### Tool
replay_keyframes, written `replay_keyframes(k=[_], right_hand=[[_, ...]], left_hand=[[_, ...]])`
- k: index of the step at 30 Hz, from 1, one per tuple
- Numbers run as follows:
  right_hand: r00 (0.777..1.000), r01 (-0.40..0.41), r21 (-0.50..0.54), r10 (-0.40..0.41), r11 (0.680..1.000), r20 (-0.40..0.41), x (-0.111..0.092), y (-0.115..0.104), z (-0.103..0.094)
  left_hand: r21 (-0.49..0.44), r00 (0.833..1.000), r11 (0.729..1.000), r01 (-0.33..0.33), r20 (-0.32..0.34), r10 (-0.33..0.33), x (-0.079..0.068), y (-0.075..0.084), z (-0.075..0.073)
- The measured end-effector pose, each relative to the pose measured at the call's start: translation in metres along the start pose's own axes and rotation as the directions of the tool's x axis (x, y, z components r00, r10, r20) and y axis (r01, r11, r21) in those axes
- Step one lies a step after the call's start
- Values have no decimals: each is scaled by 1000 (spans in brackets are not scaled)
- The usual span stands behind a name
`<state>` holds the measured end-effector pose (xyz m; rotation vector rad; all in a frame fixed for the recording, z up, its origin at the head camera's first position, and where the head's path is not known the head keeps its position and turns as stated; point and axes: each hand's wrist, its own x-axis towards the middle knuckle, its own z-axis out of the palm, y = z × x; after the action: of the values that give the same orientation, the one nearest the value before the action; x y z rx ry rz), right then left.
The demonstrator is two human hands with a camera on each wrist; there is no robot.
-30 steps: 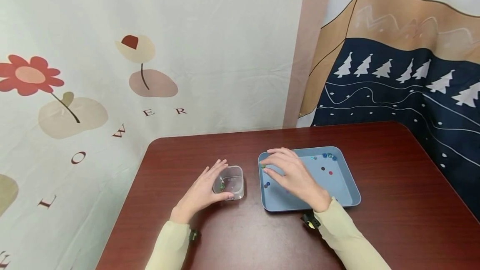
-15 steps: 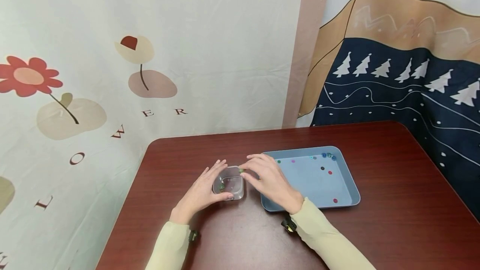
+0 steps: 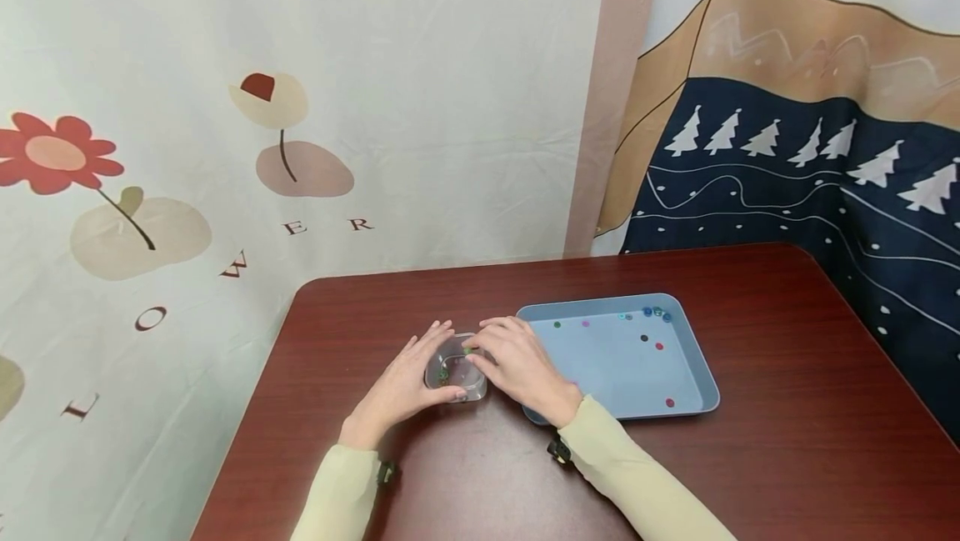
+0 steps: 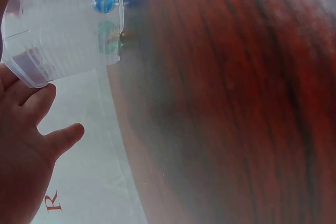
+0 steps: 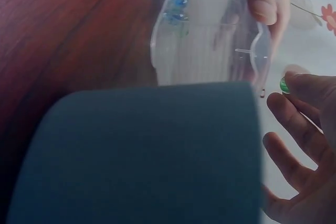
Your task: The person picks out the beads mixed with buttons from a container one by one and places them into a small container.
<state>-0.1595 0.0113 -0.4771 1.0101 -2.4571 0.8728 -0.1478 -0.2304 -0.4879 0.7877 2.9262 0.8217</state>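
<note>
A small clear plastic container (image 3: 474, 393) stands on the table, with a few marbles visible through its wall, including a blue swirled marble (image 4: 105, 0). My left hand (image 3: 397, 389) holds it from the left, thumb at the near side and fingers at the far side. Above its right rim, my right hand (image 3: 517, 362) pinches a green marble (image 5: 284, 85) between thumb and index finger, the other fingers spread apart. To the right lies a shallow blue tray (image 3: 615, 374); several marbles (image 3: 657, 313) sit in its far right corner.
Scattered small round pieces lie in the tray, among them a red one (image 3: 670, 402) and a dark one (image 3: 644, 338). The reddish-brown wooden table (image 3: 480, 474) has its back edge against a printed curtain (image 3: 450, 107).
My right hand has moved left from over the tray to the container's rim, carrying the green marble. My left hand has stayed on the container.
</note>
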Motion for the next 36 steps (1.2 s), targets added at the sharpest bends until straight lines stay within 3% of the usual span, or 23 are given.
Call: replay_keyframes(k=[26, 31, 36], right_hand=[[1000, -26, -72, 27, 997, 12, -4, 6, 12], [999, -33, -55, 32, 998, -6, -6, 3, 4], [999, -12, -29, 11, 999, -53, -9, -2, -16]], left_hand=[[-18, 1000, 1000, 18, 11, -18, 1, 2, 2], [-19, 1000, 1000, 14, 7, -14, 0, 1, 2], [-19, 1000, 1000, 13, 5, -13, -1, 1, 2]])
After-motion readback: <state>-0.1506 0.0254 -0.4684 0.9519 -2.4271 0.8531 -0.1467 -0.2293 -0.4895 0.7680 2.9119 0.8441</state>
